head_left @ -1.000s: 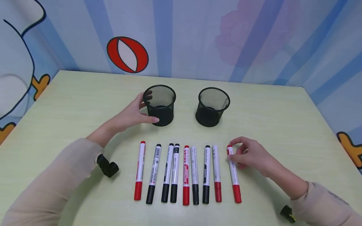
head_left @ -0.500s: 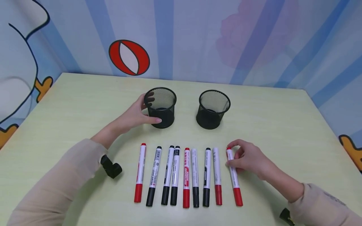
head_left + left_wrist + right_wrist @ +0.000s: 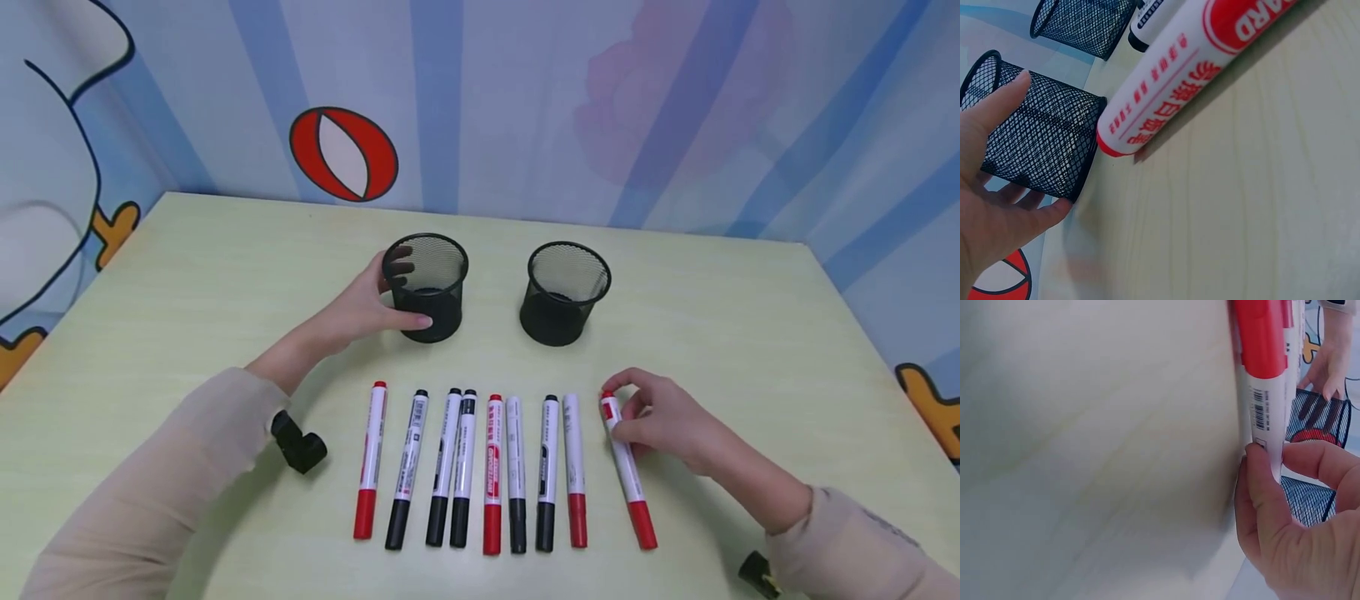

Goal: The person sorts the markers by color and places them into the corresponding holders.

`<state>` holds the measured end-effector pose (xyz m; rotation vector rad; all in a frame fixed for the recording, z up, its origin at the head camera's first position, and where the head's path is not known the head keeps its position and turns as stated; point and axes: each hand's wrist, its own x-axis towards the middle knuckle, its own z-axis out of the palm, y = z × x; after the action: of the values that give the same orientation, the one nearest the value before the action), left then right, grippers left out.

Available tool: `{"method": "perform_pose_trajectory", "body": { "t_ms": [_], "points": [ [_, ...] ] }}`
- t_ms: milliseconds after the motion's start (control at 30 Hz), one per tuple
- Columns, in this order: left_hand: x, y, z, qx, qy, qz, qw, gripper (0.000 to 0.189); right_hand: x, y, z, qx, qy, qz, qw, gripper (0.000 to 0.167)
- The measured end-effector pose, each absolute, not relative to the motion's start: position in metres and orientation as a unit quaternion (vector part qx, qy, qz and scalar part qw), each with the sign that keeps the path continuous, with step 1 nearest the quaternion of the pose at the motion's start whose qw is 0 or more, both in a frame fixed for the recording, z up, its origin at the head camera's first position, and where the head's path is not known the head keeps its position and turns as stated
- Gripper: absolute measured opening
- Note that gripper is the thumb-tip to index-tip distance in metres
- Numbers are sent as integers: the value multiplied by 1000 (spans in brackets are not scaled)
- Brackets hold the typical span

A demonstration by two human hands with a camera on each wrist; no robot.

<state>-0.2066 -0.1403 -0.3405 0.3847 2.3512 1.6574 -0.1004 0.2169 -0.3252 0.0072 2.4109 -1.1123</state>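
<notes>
My left hand [image 3: 362, 305] grips a black mesh pen holder [image 3: 441, 313] from its left side, thumb low across the front and fingers behind the wall. In the left wrist view the holder [image 3: 1041, 134] stands with the thumb and fingertips against its mesh. On the right, my right hand [image 3: 675, 423] pinches the upper part of a white whiteboard marker with a red cap [image 3: 632, 483], the rightmost of a row. Its red cap [image 3: 1263, 344] and barcode show in the right wrist view, with fingers and thumb on the barrel. A second mesh pen holder [image 3: 555, 321] stands upright, apart from both hands.
Several whiteboard markers lie side by side in front of the holders, red-capped ones such as the leftmost marker [image 3: 369, 467] and black-capped ones such as the marker beside it [image 3: 407, 471]. A patterned wall [image 3: 510, 108] rises behind the table [image 3: 247, 242].
The rightmost marker has turned slightly, its red cap end swinging to the right, and my right thumb has shifted on it. My left hand stays at the left holder.
</notes>
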Motion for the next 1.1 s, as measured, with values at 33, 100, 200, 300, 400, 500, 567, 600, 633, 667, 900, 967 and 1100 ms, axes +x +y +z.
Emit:
{"method": "perform_pose_trajectory", "body": {
  "t_ms": [33, 100, 200, 300, 400, 500, 567, 600, 633, 667, 900, 967, 1100],
  "points": [
    [-207, -140, -341, 133, 804, 567, 118, 89, -101, 218, -325, 2, 878, -411, 244, 48],
    [-207, -139, -341, 134, 804, 568, 116, 90, -102, 221, -323, 2, 874, -418, 247, 48],
    [-207, -138, -341, 135, 803, 570, 114, 90, -104, 225, -320, 3, 866, -433, 251, 50],
    [-207, -137, -341, 133, 802, 570, 117, 90, -106, 227, -312, -2, 857, -447, 256, 52],
    [-207, -137, -340, 132, 804, 568, 119, 89, -110, 228, -302, -15, 852, -457, 256, 54],
    [-207, -137, -339, 130, 806, 566, 116, 88, -113, 227, -292, -35, 851, -462, 248, 55],
    [-207, -137, -340, 129, 805, 568, 115, 88, -115, 227, -286, -48, 851, -464, 240, 55],
    [-207, -137, -340, 129, 805, 568, 116, 88, -116, 226, -284, -54, 852, -465, 236, 56],
    [-208, -137, -340, 130, 805, 567, 117, 89, -117, 226, -283, -58, 851, -467, 233, 56],
    [-208, -138, -341, 130, 805, 566, 118, 89, -119, 225, -281, -62, 850, -469, 232, 56],
    [-207, -139, -342, 127, 808, 562, 120, 89, -129, 221, -274, -70, 845, -481, 223, 56],
    [-207, -139, -342, 128, 808, 563, 121, 89, -132, 220, -271, -73, 845, -484, 217, 55],
    [-208, -139, -342, 131, 805, 566, 122, 89, -137, 218, -261, -79, 842, -492, 205, 54]
  ]
}}
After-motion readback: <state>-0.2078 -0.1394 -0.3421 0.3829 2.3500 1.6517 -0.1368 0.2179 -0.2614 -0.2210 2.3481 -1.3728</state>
